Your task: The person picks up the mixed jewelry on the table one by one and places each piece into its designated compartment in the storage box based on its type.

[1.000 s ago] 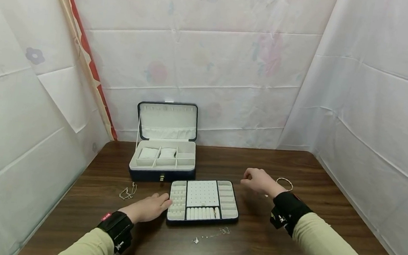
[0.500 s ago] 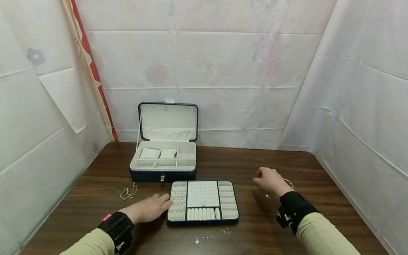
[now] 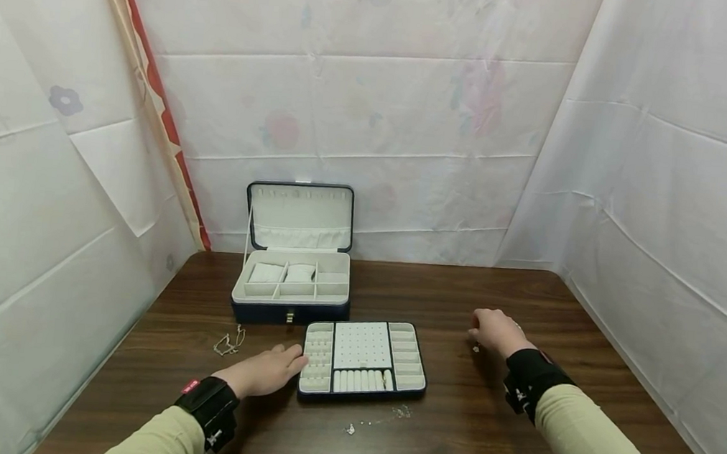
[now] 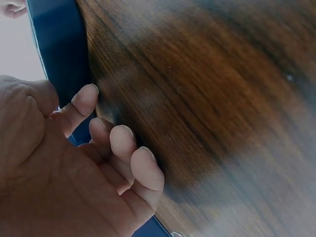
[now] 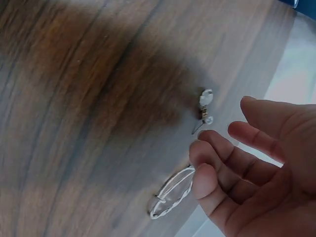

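Note:
My left hand (image 3: pixel 266 371) rests its fingertips against the left edge of a dark blue jewelry tray (image 3: pixel 325 397) with cream compartments, ring rolls and a perforated panel. In the left wrist view its relaxed fingers (image 4: pixel 121 143) lie along the tray's blue side (image 4: pixel 64 44). To the right of the tray, my right hand (image 3: pixel 496 331) hovers over the table beside a small earring (image 3: pixel 476 349). The right wrist view shows the earring (image 5: pixel 205 104), with a pale stone and a pearl, just off the fingertips. A silvery bangle (image 5: pixel 173 192) lies by the bent fingers; nothing is held.
An open jewelry box (image 3: pixel 288 313) stands behind the tray, its lid (image 3: pixel 302 214) upright. A bracelet-like chain (image 3: pixel 228 340) lies on the left of the wooden table (image 3: pixel 423 290). A fine necklace (image 3: pixel 402 411) and small jewelry pieces (image 3: pixel 350 429) lie in front of the tray.
My right hand has moved rightward, away from the tray, then down toward the earring, covering most of the bangle in the head view. The left hand stays at the tray's edge.

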Motion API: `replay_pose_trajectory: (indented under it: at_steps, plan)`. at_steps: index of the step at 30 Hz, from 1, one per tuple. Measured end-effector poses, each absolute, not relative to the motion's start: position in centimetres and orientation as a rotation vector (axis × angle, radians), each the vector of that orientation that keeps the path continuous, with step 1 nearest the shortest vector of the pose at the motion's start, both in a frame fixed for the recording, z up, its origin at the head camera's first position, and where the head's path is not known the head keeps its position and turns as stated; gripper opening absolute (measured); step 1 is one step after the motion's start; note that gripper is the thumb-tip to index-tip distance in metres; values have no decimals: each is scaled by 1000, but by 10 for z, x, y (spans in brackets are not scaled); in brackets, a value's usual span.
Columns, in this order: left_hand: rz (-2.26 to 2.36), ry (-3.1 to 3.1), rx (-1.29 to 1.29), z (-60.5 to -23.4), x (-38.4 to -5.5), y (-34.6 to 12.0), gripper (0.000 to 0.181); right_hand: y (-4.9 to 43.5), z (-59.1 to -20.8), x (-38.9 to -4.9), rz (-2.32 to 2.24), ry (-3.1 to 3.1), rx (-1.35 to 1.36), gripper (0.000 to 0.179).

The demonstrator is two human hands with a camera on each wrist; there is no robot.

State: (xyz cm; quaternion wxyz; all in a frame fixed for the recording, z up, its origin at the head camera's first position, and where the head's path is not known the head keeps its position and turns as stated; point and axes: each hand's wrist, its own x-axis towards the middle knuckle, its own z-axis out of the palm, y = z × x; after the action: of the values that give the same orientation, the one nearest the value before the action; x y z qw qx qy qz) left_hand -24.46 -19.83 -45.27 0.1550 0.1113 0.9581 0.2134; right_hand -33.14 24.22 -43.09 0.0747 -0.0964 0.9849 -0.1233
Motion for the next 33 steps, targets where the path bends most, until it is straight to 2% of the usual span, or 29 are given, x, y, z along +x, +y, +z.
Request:
replay_pose_trajectory:
  at_steps: [19, 33]
  plan:
    - [608, 2735, 311, -452, -244, -197, 35, 248, -439, -329, -265, 2957, -341, 18]
    - [622, 2731, 324, -452, -244, -199, 34, 248, -443, -328, -307, 2953, -429, 10]
